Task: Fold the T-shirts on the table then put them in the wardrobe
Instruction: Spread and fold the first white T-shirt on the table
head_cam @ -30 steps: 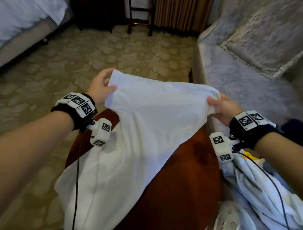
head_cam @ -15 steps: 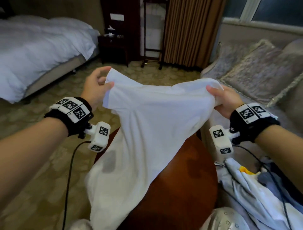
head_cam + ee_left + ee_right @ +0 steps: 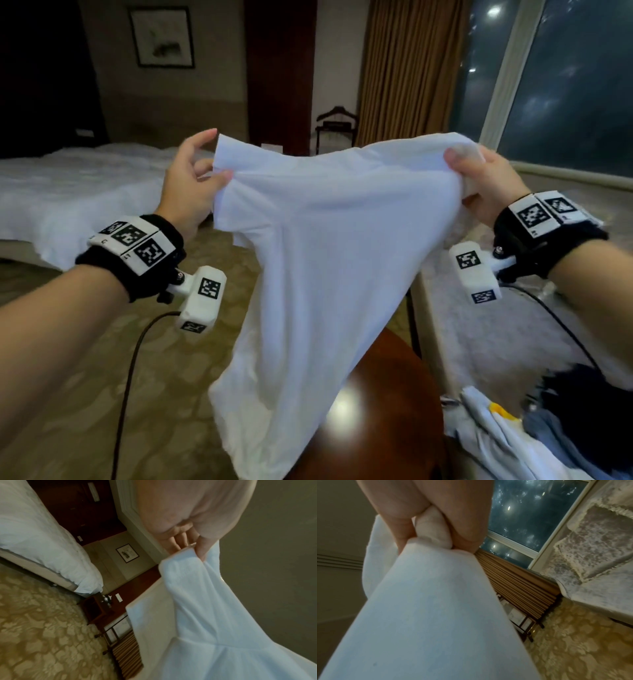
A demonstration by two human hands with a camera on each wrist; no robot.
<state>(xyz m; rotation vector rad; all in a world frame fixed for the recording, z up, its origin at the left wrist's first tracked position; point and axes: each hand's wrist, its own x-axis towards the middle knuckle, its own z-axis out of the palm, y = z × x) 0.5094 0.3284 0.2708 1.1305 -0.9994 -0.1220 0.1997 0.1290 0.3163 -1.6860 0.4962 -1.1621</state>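
Observation:
A white T-shirt [image 3: 318,260] hangs in the air in front of me, stretched between both hands above the round wooden table [image 3: 373,421]. My left hand [image 3: 202,178] pinches its left top corner by the sleeve; in the left wrist view the thumb presses the white T-shirt [image 3: 197,601] against the fingers [image 3: 178,540]. My right hand [image 3: 479,185] grips a bunch of the cloth at the right top corner; the right wrist view shows the white T-shirt [image 3: 426,601] squeezed in the fist. The lower hem drapes down past the table's left edge.
A heap of other clothes [image 3: 520,438], pale and dark, lies at the right beside the table. A grey sofa [image 3: 479,342] stands on the right, a bed [image 3: 78,185] with white covers on the left. Patterned carpet [image 3: 85,394] lies below; curtain [image 3: 407,68] and window [image 3: 565,85] are ahead.
Both hands have lifted the T-shirt from lying on the table up into the air. My view has tilted upward toward the wall and window.

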